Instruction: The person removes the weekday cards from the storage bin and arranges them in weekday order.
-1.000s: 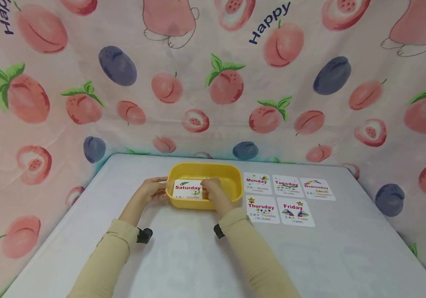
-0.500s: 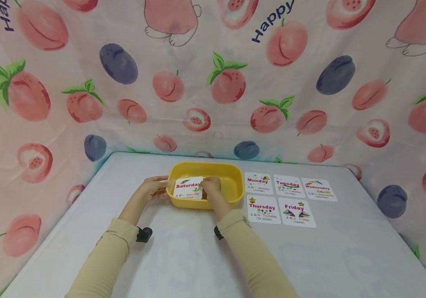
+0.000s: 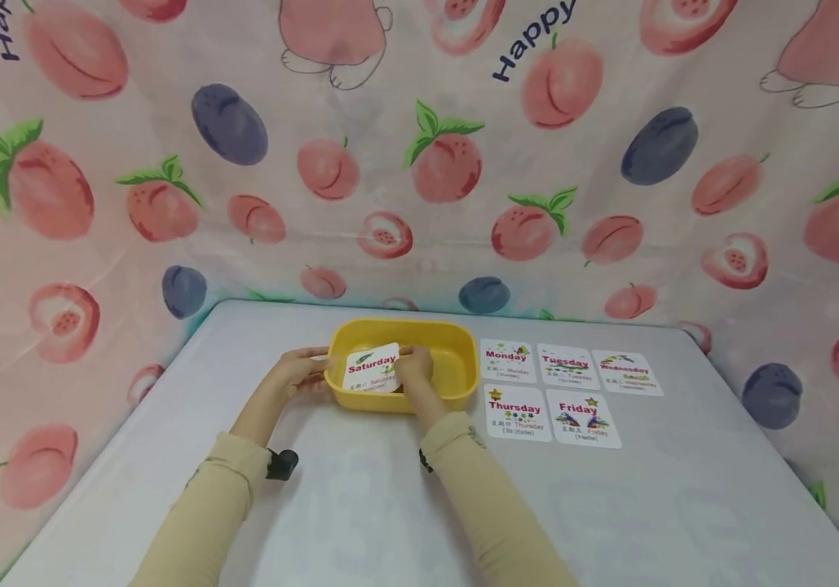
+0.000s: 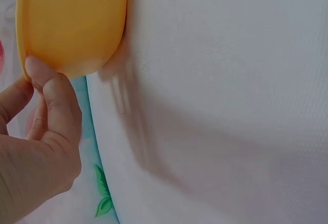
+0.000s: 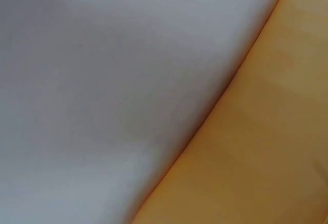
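A yellow plastic basin [image 3: 456,401] stands on the white table. At its left end my left hand [image 3: 299,372] pinches the rim; the left wrist view shows the thumb and a finger of the left hand [image 4: 48,126] on the edge of the basin [image 4: 77,24]. My right hand [image 3: 417,368] reaches inside the basin and holds the right edge of a white "Saturday" card [image 3: 373,368], which sits tilted there. The right fingertips are partly hidden behind the card. In the right wrist view only the basin's wall [image 5: 251,147] shows, without the hand.
To the right of the basin lie two rows of weekday cards: Monday [image 3: 508,361], Tuesday [image 3: 568,367] and Wednesday [image 3: 627,373] behind, Thursday [image 3: 518,412] and Friday [image 3: 584,418] in front. A peach-printed cloth [image 3: 426,269] hangs behind the table [image 3: 360,505].
The Saturday card has risen a little and turned so its right side tilts up, with my right hand on it. My left hand stays at the basin's rim.
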`<state>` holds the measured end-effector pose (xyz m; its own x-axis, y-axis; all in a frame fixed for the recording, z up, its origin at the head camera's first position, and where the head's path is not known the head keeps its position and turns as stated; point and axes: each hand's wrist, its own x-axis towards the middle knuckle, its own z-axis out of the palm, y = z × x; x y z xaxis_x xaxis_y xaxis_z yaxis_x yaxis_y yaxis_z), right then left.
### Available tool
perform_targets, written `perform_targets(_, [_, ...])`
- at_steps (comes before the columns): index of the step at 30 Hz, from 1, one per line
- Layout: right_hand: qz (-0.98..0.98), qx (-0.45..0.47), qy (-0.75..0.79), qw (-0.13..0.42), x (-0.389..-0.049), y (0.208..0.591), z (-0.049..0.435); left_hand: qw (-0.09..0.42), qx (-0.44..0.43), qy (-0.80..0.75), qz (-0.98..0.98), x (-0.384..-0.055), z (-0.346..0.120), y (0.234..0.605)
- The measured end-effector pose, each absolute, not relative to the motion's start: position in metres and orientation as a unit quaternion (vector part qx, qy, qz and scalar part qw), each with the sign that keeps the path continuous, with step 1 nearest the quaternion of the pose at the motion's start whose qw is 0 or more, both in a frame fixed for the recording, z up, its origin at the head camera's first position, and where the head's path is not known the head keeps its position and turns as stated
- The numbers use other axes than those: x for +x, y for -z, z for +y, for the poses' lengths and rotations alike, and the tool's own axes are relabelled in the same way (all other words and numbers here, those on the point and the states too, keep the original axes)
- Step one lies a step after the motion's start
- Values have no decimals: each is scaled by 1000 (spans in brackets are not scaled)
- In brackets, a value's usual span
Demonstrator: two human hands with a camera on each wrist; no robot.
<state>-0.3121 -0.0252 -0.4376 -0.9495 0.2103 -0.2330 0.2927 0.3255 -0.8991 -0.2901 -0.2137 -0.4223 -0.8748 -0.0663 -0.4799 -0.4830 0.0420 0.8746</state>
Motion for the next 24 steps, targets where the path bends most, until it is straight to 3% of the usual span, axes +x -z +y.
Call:
perform_targets(15, [822, 128, 555, 29, -316, 440, -26, 159, -202, -661, 705, -291, -215, 419])
perform_targets(24, [825, 81, 559, -28, -315, 435, -21, 162, -202, -662, 704, -291, -213, 419])
